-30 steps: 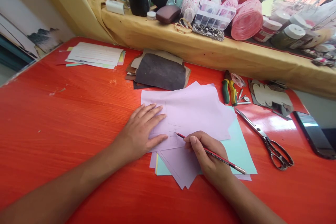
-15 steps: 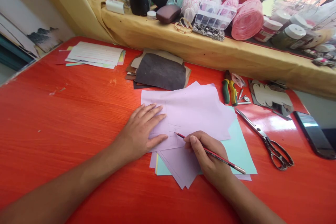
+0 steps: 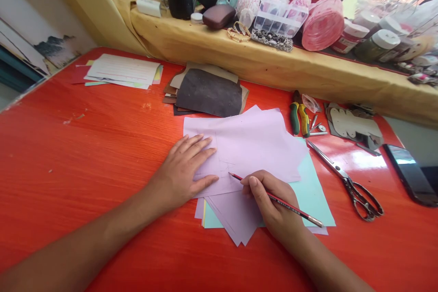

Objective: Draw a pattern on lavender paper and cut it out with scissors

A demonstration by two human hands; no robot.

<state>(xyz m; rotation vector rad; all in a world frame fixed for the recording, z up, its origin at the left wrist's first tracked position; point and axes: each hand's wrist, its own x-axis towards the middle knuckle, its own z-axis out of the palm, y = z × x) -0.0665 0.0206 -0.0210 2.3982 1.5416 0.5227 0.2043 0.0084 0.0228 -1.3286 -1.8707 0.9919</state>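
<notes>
Just below ctr of frame, R hand (image 3: 276, 214) has pencil (image 3: 287, 205) pinched in its fingers, tip at faint lines on lilac paper (image 3: 253, 141); vs prev frame, hand + pencil a touch further right. L hand (image 3: 186, 169) unchanged: fingers spread flat on paper's left part, gripping nothing. Scissors (image 3: 342, 173) at right, same spot on red counter (image 3: 102, 146).

Matt lilac paper (image 3: 256, 146) lies on a glossy, wood-grained red tabletop (image 3: 102, 155). Polished metal scissors (image 3: 346, 179) gleam at right, beside a glossy-screened phone (image 3: 410, 171).
</notes>
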